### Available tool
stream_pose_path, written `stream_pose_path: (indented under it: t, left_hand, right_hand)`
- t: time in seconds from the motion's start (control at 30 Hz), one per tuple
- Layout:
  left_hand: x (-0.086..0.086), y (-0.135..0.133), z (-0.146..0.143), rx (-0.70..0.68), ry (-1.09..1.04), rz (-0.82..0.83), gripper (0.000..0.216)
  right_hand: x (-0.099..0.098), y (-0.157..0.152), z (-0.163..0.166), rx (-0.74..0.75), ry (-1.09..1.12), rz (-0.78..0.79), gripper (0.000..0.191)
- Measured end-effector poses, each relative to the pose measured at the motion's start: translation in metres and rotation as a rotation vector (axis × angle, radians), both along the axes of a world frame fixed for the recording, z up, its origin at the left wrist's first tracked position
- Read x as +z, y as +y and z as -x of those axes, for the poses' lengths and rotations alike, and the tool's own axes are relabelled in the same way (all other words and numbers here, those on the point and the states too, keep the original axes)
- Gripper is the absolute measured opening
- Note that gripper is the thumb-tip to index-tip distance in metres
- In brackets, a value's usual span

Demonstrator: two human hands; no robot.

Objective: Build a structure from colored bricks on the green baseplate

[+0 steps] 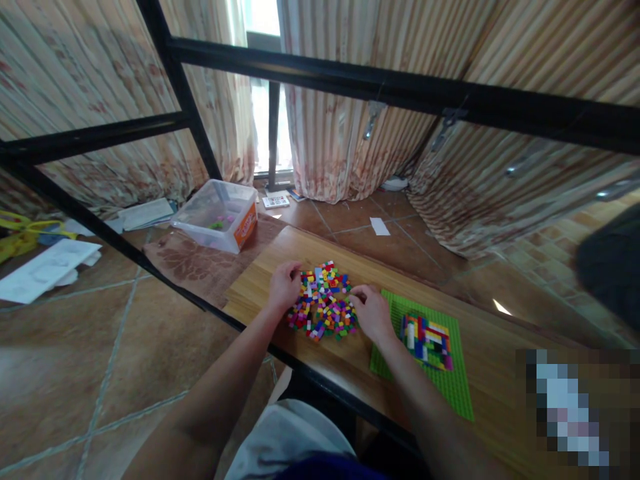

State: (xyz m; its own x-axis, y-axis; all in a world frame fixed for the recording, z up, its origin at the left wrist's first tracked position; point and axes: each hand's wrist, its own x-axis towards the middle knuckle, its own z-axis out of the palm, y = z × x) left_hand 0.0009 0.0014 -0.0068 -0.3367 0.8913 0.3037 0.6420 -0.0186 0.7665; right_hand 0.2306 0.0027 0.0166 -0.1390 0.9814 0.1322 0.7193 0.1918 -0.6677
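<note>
We have a wooden table, a clear bin beyond its far left end. On the right lies a green baseplate; left of that, a heap of bricks; on the plate, a brick build. Our left hand and right hand curl at the heap's left and right edges; whether either pinches anything, we cannot tell.

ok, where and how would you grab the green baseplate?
Green baseplate: probably by its right edge, coming from the right, thumb above and fingers under. It lies flat on the wooden table, so that edge may need prying up. The brick build leaves a bare margin there, while the right forearm blocks the near-left side.
</note>
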Motion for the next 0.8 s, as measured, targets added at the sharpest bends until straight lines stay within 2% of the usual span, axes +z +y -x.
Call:
stream_pose_path:
  t: [0.13,0.23,0.33,0.57,0.7,0.8]
  left_hand:
    - [-0.001,0.0,0.001,-0.007,-0.014,-0.006,0.024]
    - [-0.002,0.0,0.001,-0.011,-0.027,-0.012,0.023]
    - [-0.002,0.0,0.002,-0.004,-0.033,-0.013,0.023]
    - [-0.004,0.001,0.004,-0.01,-0.041,-0.019,0.022]
    - [-0.004,0.003,0.006,-0.009,-0.044,-0.008,0.022]
    - [-0.003,0.005,0.006,-0.006,-0.05,0.008,0.023]
  right_hand:
    - [0.008,-0.014,-0.006,-0.104,0.263,0.01,0.02]
    - [0.017,-0.03,-0.016,-0.123,0.458,0.034,0.03]
    - [0.027,-0.052,-0.029,-0.126,0.532,0.064,0.038]
    - [0.034,-0.103,-0.081,-0.283,0.343,0.047,0.039]
    - [0.037,-0.121,-0.126,-0.475,0.171,-0.028,0.038]
    - [0.043,-0.129,-0.149,-0.609,0.134,-0.025,0.037]
